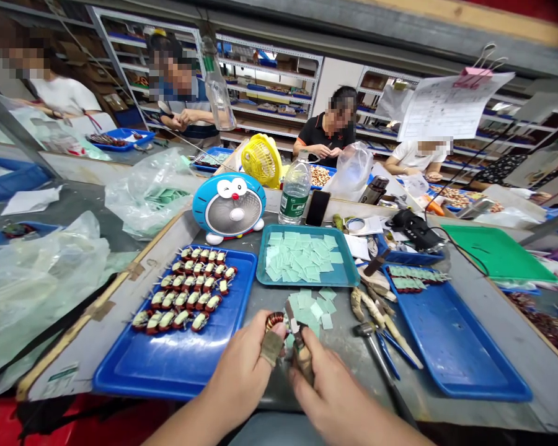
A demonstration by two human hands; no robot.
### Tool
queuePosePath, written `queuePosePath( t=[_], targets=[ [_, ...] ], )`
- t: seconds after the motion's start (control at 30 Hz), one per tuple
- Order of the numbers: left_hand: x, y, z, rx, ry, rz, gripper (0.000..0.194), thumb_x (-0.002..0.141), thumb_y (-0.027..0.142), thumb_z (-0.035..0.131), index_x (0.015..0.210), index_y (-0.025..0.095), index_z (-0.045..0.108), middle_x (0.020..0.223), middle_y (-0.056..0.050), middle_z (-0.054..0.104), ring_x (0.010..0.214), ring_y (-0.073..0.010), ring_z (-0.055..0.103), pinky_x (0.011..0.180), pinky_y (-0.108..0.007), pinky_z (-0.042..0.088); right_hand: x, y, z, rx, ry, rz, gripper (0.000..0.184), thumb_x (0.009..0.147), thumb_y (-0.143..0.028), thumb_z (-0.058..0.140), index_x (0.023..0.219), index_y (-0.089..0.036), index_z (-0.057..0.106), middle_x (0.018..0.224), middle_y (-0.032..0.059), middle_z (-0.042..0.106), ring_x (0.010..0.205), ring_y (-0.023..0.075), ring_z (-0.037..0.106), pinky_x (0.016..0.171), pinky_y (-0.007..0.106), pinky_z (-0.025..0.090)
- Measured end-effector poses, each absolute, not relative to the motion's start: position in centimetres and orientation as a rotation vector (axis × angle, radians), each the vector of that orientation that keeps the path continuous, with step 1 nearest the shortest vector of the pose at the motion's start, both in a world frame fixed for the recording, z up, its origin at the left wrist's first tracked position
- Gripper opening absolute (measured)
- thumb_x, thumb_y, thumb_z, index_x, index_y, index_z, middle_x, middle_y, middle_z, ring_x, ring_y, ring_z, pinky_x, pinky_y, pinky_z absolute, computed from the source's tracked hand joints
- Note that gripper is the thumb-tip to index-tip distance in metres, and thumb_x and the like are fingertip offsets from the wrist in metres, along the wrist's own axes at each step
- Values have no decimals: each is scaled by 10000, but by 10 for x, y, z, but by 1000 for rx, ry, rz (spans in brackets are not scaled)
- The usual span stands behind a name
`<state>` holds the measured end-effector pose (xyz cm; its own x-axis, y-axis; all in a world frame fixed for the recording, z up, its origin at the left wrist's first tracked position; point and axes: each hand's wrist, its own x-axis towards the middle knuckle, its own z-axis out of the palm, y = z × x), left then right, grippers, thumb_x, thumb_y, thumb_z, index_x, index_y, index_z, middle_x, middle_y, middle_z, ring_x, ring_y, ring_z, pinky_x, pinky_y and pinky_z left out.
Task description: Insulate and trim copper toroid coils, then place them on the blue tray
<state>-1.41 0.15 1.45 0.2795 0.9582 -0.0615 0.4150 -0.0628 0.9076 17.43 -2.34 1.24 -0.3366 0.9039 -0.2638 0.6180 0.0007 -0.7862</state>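
Note:
At the front middle of the bench, my left hand (244, 359) is closed around a small copper-wound coil (274, 319), with a wrap on one finger. My right hand (325, 378) grips a knife (292, 316) by its handle, the flat metal blade pointing up beside the coil. Whether the blade touches the coil I cannot tell. Loose pale green square sheets (309, 306) lie just beyond both hands. Several more fill the teal tray (261, 279) behind them. On the left, a blue tray (177, 371) holds rows of coils with pale tops.
Right of my hands lie a hammer (365, 331), pliers (388, 353) and a blue tray (469, 347) with green-topped coils at its far end. A round blue fan (235, 214), a water bottle (294, 192) and a phone (317, 208) stand at the back. Co-workers sit beyond.

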Motion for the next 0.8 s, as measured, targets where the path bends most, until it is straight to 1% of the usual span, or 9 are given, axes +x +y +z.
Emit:
queuePosePath(
  t=[0.07, 0.13, 0.27, 0.37, 0.47, 0.53, 0.63, 0.7, 0.8],
  targets=[
    [-15, 0, 14, 1655, 1271, 735, 331, 1065, 499, 366, 953, 231, 523, 835, -22, 681, 782, -213, 653, 699, -303, 417, 175, -23, 13, -1563, -1978, 1251, 363, 938, -224, 515, 1301, -218, 514, 1147, 89, 688, 1039, 248, 651, 897, 358, 464],
    [-18, -1, 16, 1662, 1242, 730, 319, 1065, 494, 379, 957, 232, 525, 828, -10, 672, 769, -198, 646, 697, -295, 417, 174, -24, 13, -1555, -1966, 1250, 367, 915, -226, 539, 1281, -214, 519, 1113, 82, 691, 1003, 240, 644, 876, 346, 456],
    [-21, -2, 26, 1594, 1137, 754, 327, 1059, 498, 412, 940, 229, 555, 828, 5, 648, 762, -169, 628, 702, -270, 437, 174, -26, 19, -1468, -1901, 1270, 289, 870, -241, 539, 1150, -170, 544, 926, 56, 668, 832, 198, 587, 766, 309, 445],
    [-22, -1, 29, 1438, 1048, 752, 344, 1051, 521, 423, 984, 227, 587, 803, 12, 631, 719, -151, 605, 663, -247, 458, 176, -26, 36, -1329, -1755, 1474, 200, 824, -246, 569, 1011, -176, 556, 835, 12, 614, 730, 142, 521, 697, 259, 439],
    [-20, -1, 24, 1290, 993, 742, 374, 1041, 544, 436, 975, 209, 590, 756, 16, 613, 647, -135, 563, 595, -232, 449, 179, -27, 47, -1253, -1498, 1809, 236, 801, -232, 572, 1032, -186, 575, 740, -42, 534, 587, 98, 464, 553, 213, 415],
    [-19, -2, 19, 1258, 995, 754, 381, 1038, 541, 447, 939, 200, 584, 738, 17, 614, 623, -125, 551, 584, -228, 439, 179, -28, 44, -1259, -1408, 1886, 259, 798, -221, 572, 1054, -186, 591, 720, -53, 520, 546, 91, 458, 513, 204, 405],
    [-17, -1, 15, 1322, 1076, 812, 369, 1043, 526, 452, 930, 200, 584, 735, 17, 633, 627, -123, 567, 603, -230, 433, 176, -27, 31, -1370, -1472, 1611, 228, 819, -223, 591, 1039, -169, 614, 832, -4, 619, 708, 130, 559, 662, 230, 476],
    [-16, 1, 14, 1385, 1126, 845, 356, 1045, 515, 455, 935, 204, 588, 733, 18, 642, 636, -128, 580, 621, -236, 437, 173, -24, 25, -1471, -1547, 1388, 242, 857, -262, 595, 1076, -160, 619, 924, 33, 668, 816, 163, 591, 771, 264, 493],
    [-16, 3, 15, 1425, 1157, 876, 337, 1044, 500, 462, 925, 208, 582, 732, 16, 646, 641, -140, 591, 636, -244, 447, 171, -18, 27, -1497, -1688, 1332, 334, 903, -288, 598, 1215, -169, 595, 1084, 68, 701, 960, 201, 631, 887, 300, 496]
  ],
)
